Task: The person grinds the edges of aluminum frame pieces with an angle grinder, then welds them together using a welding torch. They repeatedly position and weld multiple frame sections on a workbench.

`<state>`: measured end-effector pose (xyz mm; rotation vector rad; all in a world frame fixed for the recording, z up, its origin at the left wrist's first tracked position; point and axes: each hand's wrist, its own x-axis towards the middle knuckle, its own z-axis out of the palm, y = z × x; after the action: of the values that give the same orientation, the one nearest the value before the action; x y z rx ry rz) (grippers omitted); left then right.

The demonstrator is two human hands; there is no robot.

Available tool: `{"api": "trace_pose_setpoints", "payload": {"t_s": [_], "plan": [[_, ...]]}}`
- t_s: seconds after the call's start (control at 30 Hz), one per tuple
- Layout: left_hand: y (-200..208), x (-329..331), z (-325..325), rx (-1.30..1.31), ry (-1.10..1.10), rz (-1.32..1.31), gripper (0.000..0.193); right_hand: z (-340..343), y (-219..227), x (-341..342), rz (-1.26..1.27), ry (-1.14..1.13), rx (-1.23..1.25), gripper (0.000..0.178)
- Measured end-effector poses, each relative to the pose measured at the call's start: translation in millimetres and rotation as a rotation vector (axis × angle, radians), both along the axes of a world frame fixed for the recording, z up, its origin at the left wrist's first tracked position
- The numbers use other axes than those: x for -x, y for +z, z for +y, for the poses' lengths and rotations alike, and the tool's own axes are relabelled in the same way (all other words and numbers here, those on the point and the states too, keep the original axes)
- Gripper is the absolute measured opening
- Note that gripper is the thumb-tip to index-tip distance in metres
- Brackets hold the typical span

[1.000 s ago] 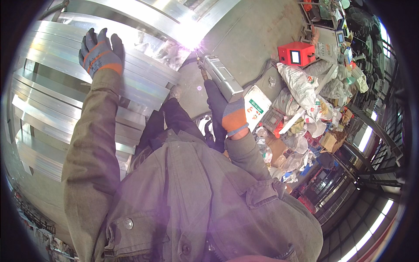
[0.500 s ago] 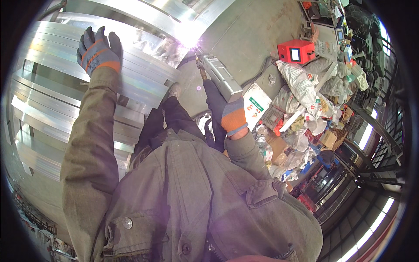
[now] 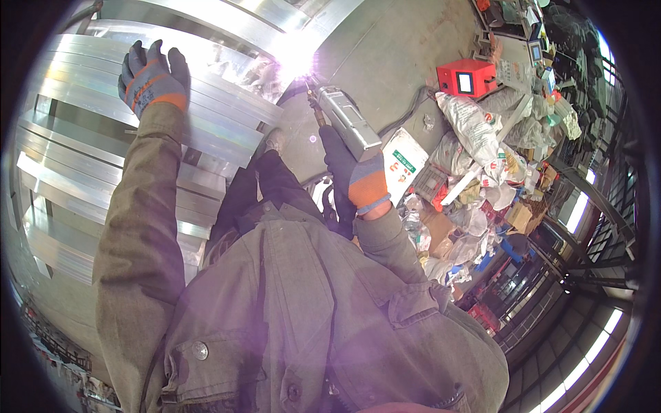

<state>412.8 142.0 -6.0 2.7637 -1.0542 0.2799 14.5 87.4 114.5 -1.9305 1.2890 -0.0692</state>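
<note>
My left hand [image 3: 154,81], in a grey and orange work glove, lies with fingers stretched over shiny metal profiles [image 3: 89,69] at the upper left. In my right hand [image 3: 369,180], gloved alike, is a welding torch [image 3: 346,120] with a silver boxy body. Its thin nozzle [image 3: 313,98] points up and left toward the end of the metal frame. A dazzling white-violet glare [image 3: 296,58] burns at its tip and hides the spot where torch and metal meet. My right fingers are mostly hidden behind the torch.
Right of the torch, a red box with a small screen [image 3: 467,78] stands on the floor, a dark cable [image 3: 407,113] nearby. White sacks [image 3: 468,127], a white printed board [image 3: 401,162], a grey crate [image 3: 430,184] and plastic scraps are heaped there. My shoe [image 3: 275,140] is close to the metal frame.
My left hand has shifted slightly left and up in the view. The torch and glare sit almost where they were, and the glare still burns.
</note>
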Motion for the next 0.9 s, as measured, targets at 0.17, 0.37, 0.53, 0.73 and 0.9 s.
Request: {"api": "trace_pose_setpoints", "payload": {"t_s": [0.17, 0.37, 0.53, 0.73, 0.9], "plan": [[1, 1, -1, 0.007, 0.008, 0.013, 0.048, 0, 5, -5, -0.018, -0.032, -0.039, 0.028], [2, 0, -1, 0.017, -0.006, 0.01, 0.047, -2, 17, -17, -0.035, -0.083, -0.098, 0.026], [1, 0, -1, 0.024, -0.004, -0.008, 0.045, -1, 18, -16, -0.042, -0.105, -0.115, 0.025], [-2, 0, -2, 0.044, -0.004, -0.038, 0.043, 10, -13, 21, -0.036, -0.095, -0.088, 0.025], [-4, -3, 1, 0.103, -0.055, -0.003, 0.046, 19, -34, 47, 0.019, -0.176, -0.112, 0.025]]}}
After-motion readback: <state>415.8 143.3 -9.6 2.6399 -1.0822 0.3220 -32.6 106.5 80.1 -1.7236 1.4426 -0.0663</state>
